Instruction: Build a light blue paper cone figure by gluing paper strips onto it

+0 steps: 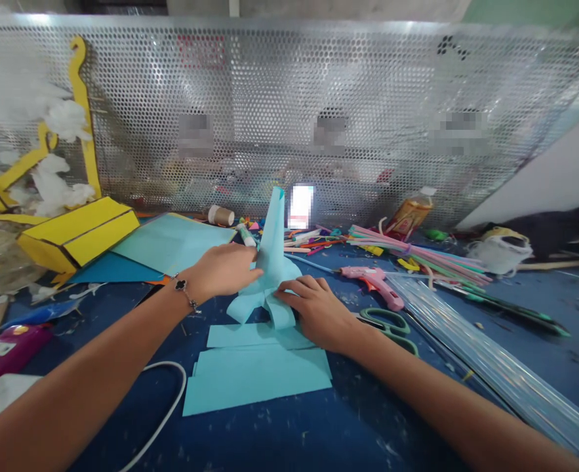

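Observation:
A light-blue paper cone [272, 242] stands upright in the middle of the table, with curled paper loops [242, 307] around its base. My left hand [225, 270] is closed at the cone's left side; its fingertips are partly hidden behind the paper. On the other side, my right hand [321, 308] has its fingers bent and pressed on a curled paper strip [280, 311] at the cone's foot. Flat light-blue paper pieces [259, 375] lie in front, just below both hands.
Right of my hands lie green-handled scissors [387, 322], a pink glue gun [375, 282] and long clear plastic sleeves [486, 360]. A lit phone [301, 206] leans on the perforated metal screen [269, 98]. At left sit a yellow box [82, 233] and a white cable [176, 393].

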Motion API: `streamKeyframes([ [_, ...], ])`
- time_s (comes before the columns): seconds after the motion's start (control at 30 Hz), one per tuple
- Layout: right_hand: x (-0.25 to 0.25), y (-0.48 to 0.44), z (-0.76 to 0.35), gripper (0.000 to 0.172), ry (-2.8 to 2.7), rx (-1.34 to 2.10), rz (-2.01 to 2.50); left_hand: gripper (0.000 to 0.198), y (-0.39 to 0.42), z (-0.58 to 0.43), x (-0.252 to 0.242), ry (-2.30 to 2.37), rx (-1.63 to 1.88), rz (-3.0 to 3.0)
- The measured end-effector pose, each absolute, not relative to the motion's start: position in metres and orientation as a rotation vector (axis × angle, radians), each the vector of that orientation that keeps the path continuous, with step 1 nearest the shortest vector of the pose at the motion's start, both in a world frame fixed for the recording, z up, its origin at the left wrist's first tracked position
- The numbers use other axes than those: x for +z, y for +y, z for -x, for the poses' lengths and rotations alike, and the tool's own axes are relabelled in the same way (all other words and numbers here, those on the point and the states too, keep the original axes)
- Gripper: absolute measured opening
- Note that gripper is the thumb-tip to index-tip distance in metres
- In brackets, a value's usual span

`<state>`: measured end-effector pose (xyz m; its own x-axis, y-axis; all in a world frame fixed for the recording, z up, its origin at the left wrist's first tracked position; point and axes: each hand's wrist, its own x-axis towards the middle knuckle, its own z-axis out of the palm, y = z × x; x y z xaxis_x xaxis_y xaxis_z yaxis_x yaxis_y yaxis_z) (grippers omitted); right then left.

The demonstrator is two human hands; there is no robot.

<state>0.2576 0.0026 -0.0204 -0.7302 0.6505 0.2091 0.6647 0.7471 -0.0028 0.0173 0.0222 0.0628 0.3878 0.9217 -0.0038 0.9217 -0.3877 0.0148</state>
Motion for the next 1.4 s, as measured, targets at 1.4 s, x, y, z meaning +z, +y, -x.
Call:
streamKeyframes([
  [1.4,-0.015,-0.013,-0.247,0.034,-2.708,0.112,0.782,0.015,0.014,-0.016,0.058,1.401,-0.451,-2.544],
])
